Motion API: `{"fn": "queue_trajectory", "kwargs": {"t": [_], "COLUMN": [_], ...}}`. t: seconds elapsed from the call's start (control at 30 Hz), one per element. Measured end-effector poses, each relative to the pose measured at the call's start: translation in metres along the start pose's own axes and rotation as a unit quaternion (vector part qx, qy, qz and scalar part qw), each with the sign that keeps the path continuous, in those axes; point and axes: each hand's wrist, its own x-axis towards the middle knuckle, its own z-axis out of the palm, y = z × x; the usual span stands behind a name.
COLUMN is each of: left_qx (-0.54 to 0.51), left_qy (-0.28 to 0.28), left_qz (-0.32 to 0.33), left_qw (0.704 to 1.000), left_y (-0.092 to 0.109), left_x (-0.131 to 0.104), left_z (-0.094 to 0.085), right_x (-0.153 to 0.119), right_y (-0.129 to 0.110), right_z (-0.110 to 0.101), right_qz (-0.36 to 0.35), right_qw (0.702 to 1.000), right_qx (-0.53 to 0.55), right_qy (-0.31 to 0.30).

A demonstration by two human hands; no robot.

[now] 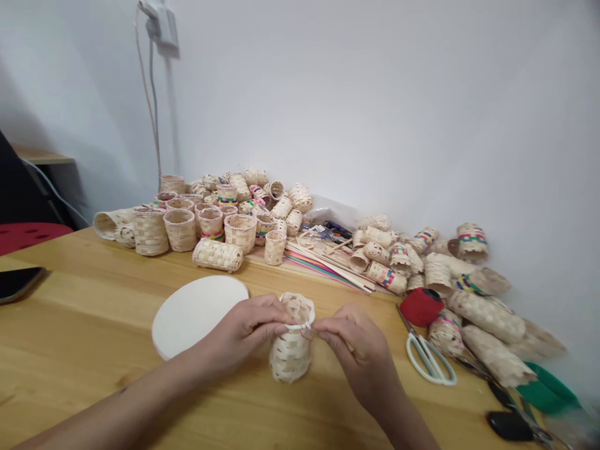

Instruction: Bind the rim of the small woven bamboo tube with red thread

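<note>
A small woven basket (290, 357) of pale wood strips stands on the table in front of me, its open mouth tilted slightly my way. My left hand (248, 325) is closed, thumb and fingers pinching the left side of the white rim. At the rim's right side, my right hand (359, 350) is closed in a pinch on a thin pinkish thread (307, 334), which shows faintly by a white knot-like spot. The exact hold of the right fingertips is blurred. Behind my left wrist lies a round white board (197, 315).
Many woven baskets (180, 230) stand and lie along the wall, with flat coloured strips (323, 269) among them. On the right are scissors (429, 356), a red spool (420, 306), more baskets and a green bowl-like item (548, 387). A phone (19, 284) lies at the left.
</note>
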Motion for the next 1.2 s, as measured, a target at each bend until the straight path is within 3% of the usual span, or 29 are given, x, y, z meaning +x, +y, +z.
{"fn": "queue_trajectory", "kwargs": {"t": [0.2, 0.57, 0.73, 0.93, 1.2], "left_qx": [-0.027, -0.011, 0.048, 0.133, 0.172], "left_qy": [-0.003, 0.008, 0.018, -0.011, -0.038], "left_qz": [-0.028, -0.012, 0.023, 0.031, 0.056], "left_qw": [0.999, 1.0, 0.998, 0.991, 0.983], "left_y": [-0.0026, -0.0006, 0.0019, 0.0034, 0.0046], "left_x": [0.0007, -0.0003, -0.0024, -0.0056, -0.0069], "left_z": [-0.0011, 0.0032, 0.0061, 0.0058, 0.0062], "right_x": [0.0022, 0.0003, 0.0008, 0.0022, -0.0026], "right_y": [-0.0026, -0.002, -0.0041, -0.0055, -0.0025], "right_z": [0.0005, 0.0003, -0.0011, 0.0004, 0.0027], "right_qz": [-0.01, -0.007, -0.018, -0.031, -0.039], "right_qw": [1.0, 1.0, 1.0, 0.999, 0.996], "right_qx": [0.018, 0.012, -0.005, -0.014, -0.039], "right_qy": [0.016, 0.007, 0.006, -0.014, -0.064]}}
